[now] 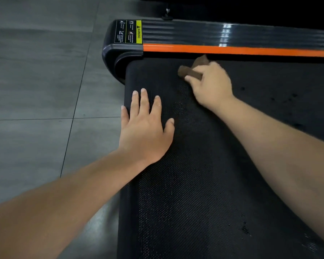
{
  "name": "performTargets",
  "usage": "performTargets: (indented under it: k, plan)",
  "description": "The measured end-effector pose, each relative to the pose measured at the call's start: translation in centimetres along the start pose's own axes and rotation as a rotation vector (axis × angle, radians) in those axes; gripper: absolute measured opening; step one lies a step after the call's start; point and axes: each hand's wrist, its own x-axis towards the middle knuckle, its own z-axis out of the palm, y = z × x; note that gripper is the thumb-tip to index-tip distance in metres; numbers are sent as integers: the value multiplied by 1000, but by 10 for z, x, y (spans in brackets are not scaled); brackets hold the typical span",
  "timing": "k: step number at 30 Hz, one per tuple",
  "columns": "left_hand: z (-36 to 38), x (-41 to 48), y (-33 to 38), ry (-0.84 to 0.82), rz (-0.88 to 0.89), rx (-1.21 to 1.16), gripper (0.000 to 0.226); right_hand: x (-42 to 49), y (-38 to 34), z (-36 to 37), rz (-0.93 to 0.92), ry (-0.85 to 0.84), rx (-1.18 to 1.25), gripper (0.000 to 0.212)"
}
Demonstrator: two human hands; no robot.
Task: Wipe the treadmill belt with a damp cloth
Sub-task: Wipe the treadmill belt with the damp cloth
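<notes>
The black textured treadmill belt (204,184) fills the middle and right of the view. My right hand (209,85) presses a bunched brown cloth (190,71) onto the belt near its far edge, just below the orange stripe; most of the cloth is hidden under the fingers. My left hand (145,126) lies flat on the belt near its left end, palm down, fingers spread, holding nothing. Small dark specks dot the belt at the right.
A black side rail (232,34) with an orange stripe (232,50) runs along the belt's far side, with a yellow warning label (138,31) at its left end. Grey floor tiles (36,81) lie to the left of the treadmill.
</notes>
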Motion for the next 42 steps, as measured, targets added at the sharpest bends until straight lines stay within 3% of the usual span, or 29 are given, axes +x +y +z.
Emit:
performTargets:
  k: [5, 6, 9, 10, 14, 16, 21, 25, 27, 28, 32, 37, 39, 42]
  plan:
    - [5, -42, -3, -5, -25, -84, 74, -80, -14, -17, -324, -245, 140, 26]
    - [6, -46, -4, -4, -31, -89, 74, -67, -5, -17, -321, -205, 88, 28]
    - [8, -47, -4, 23, -30, -104, 74, -16, 16, -18, -7, -1, 34, 32]
    - [8, -47, -4, 36, -26, -105, 74, -18, 16, -14, 16, 17, 29, 30]
    - [10, -47, -6, 24, -29, -86, 73, -107, -15, -17, -257, -149, 185, 26]
    - [9, -47, -5, 21, -36, -86, 73, -109, -10, -25, -311, -202, 131, 26]
    - [7, -50, -1, 21, -51, -87, 71, -52, 10, -19, 2, 12, -17, 31]
    - [9, -63, 2, 12, -58, -77, 70, -140, -21, -24, -271, -134, 182, 27]
    - [10, -69, 2, 4, -58, -85, 70, -145, -17, -30, -339, -210, 154, 29]
    - [10, -72, 2, 3, -54, -87, 70, -130, -11, -28, -339, -169, 97, 32]
    - [13, -79, 1, 27, -39, -102, 71, -74, 10, -21, 5, 17, 25, 32]
    - [13, -79, -4, 23, -9, -109, 69, -151, -19, -27, -264, -150, 177, 29]
    - [12, -79, -4, 10, 2, -106, 68, -140, -10, -30, -299, -172, 113, 29]
    - [11, -79, -4, 6, 12, -99, 68, -95, 7, -28, -42, -12, 39, 30]
